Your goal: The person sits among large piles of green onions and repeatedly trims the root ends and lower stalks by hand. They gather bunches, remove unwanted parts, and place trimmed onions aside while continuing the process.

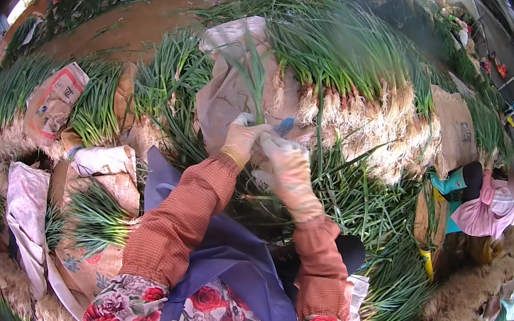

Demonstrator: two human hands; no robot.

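Observation:
Both hands wear pale, stained gloves and meet in the middle, in front of my lap. My left hand (242, 141) is closed around a spring onion (257, 87), whose green leaves point up and away from me. Close against it, my right hand (286, 164) has its fingers bent together by the lower end of the stalk; what they pinch is hidden and slightly blurred. Just beyond the hands lies a brown sack (216, 101). To its right is a big heap of spring onions (341, 49), with pale, stringy roots facing me.
Loose green leaves (361, 202) pile up right of my hands. A small bundle of spring onions (96, 214) lies on sacking at the left. Another person in pink (489, 205) sits at the right. Brown floor (125, 29) shows at the far left.

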